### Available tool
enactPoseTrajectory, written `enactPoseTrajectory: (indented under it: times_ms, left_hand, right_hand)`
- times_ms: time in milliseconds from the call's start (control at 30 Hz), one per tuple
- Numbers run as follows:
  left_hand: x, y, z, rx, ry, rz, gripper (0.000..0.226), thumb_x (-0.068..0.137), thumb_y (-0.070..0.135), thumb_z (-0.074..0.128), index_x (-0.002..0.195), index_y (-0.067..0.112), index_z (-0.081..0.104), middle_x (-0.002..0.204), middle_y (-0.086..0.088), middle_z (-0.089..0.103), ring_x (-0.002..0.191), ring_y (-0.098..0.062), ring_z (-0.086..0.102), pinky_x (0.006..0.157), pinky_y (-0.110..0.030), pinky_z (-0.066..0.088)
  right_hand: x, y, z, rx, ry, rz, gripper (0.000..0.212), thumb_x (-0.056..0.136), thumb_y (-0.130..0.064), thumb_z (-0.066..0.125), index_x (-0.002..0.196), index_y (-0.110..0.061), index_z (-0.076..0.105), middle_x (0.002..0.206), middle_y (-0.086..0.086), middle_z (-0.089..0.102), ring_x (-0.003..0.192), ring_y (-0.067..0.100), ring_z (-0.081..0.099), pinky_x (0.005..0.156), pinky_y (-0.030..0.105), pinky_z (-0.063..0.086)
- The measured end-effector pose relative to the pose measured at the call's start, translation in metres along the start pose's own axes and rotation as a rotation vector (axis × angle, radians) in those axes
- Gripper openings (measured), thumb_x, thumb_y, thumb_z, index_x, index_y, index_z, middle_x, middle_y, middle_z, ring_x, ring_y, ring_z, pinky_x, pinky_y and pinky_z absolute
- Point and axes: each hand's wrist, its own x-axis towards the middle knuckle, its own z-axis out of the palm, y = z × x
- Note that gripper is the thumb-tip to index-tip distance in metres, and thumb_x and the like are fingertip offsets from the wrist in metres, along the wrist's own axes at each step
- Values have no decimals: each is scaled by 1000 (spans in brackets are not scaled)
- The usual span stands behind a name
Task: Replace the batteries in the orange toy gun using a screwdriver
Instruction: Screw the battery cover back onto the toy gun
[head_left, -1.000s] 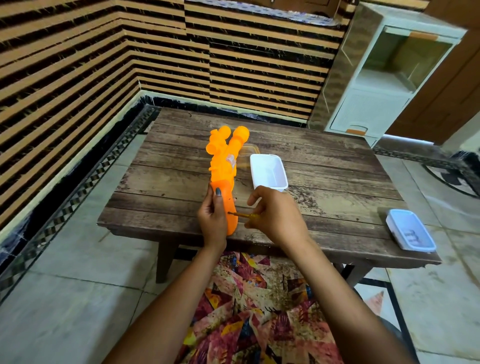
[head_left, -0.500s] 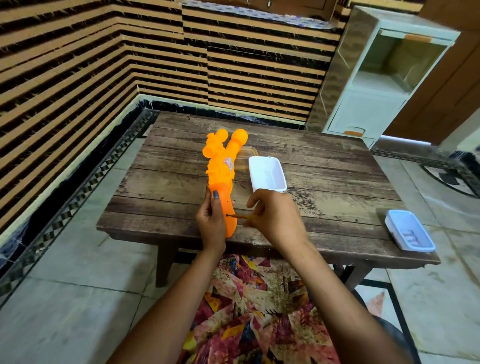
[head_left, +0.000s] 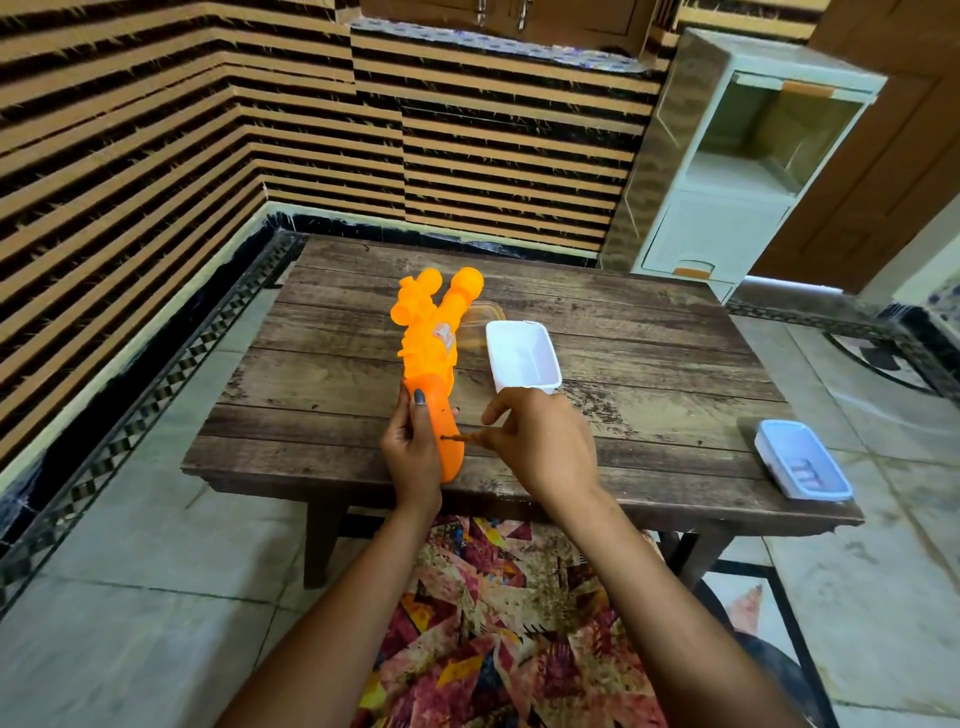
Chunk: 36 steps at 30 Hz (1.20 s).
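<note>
The orange toy gun (head_left: 431, 353) stands butt-down near the desk's (head_left: 649, 364) front edge, left of centre. The left hand (head_left: 413, 457) grips its handle. The right hand (head_left: 545, 447) pinches a screwdriver (head_left: 465, 439), tip against the handle's side. A white tub (head_left: 524, 358) sits just behind. A lidded box (head_left: 802, 460) lies at the right front corner, well apart, with bare planks between. Tiled floor (head_left: 130, 597) surrounds the desk, with striped walls (head_left: 156, 156) behind.

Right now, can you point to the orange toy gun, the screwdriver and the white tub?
orange toy gun (head_left: 428, 353): head view, middle of its body.
screwdriver (head_left: 460, 439): head view, bare metal shaft.
white tub (head_left: 522, 358): head view, bare inside floor.
</note>
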Motion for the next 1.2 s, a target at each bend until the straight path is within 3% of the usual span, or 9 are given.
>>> enactPoseTrajectory:
  times_ms: [133,300,467,633,767,833,933,1067,1200]
  left_hand:
    - [1,-2,1,37,29,2,72,79,61,51,126,6,54,101,-24,67,91,-37,65,81,-57,51]
    - [3,1,1,54,35,30,72,78,59,49,124,5,56,95,-24,68,88,-43,63,77,-54,52]
    - [1,6,2,45,24,14,45,94,33,48,127,1,53,100,-27,66,81,-34,66,74,-42,53]
    - [2,-1,1,52,31,27,71,79,58,48,125,4,54,93,-26,67,80,-38,63,76,-55,51]
    - [2,1,0,35,26,30,67,79,56,48,122,6,57,83,-21,65,72,-31,59,68,-45,50]
    - [2,1,1,42,23,38,68,79,56,48,122,4,56,78,-26,62,69,-29,54,65,-47,49]
    - [5,-2,0,39,42,22,73,78,58,48,125,3,54,87,-29,65,75,-30,61,72,-51,52]
    - [7,-3,1,47,56,-3,69,79,59,49,120,5,58,93,-27,67,83,-34,65,78,-56,52]
    - [3,2,1,27,48,14,47,91,39,49,116,0,60,69,-19,60,61,-15,59,62,-31,50]
  right_hand:
    - [2,-2,3,-88,-9,11,23,90,-35,56,97,-16,67,87,13,69,84,34,63,63,31,42]
    - [2,-2,1,26,-159,-29,43,69,-22,78,107,-21,57,95,5,64,88,25,60,72,34,49]
    - [3,1,3,36,-18,17,22,77,-28,73,96,-22,64,87,6,71,84,26,64,69,32,49]
    - [7,0,2,-6,-68,19,14,88,-30,59,92,-18,66,82,9,71,80,29,65,68,33,52]
    - [7,0,-2,20,-180,-1,41,69,-26,79,104,-19,59,93,4,64,88,23,60,71,32,48]
    - [6,1,-2,26,-132,-10,35,68,-20,80,97,-20,61,89,5,66,87,26,62,71,33,49]
    - [7,2,0,63,-44,32,20,74,-30,75,89,-20,65,83,6,69,81,24,62,67,31,47]
    - [11,1,3,48,-101,37,13,85,-30,64,87,-18,67,80,11,71,78,29,65,68,34,53]
    - [12,1,-3,32,-210,-13,40,70,-27,79,104,-19,59,91,4,64,85,24,59,71,32,47]
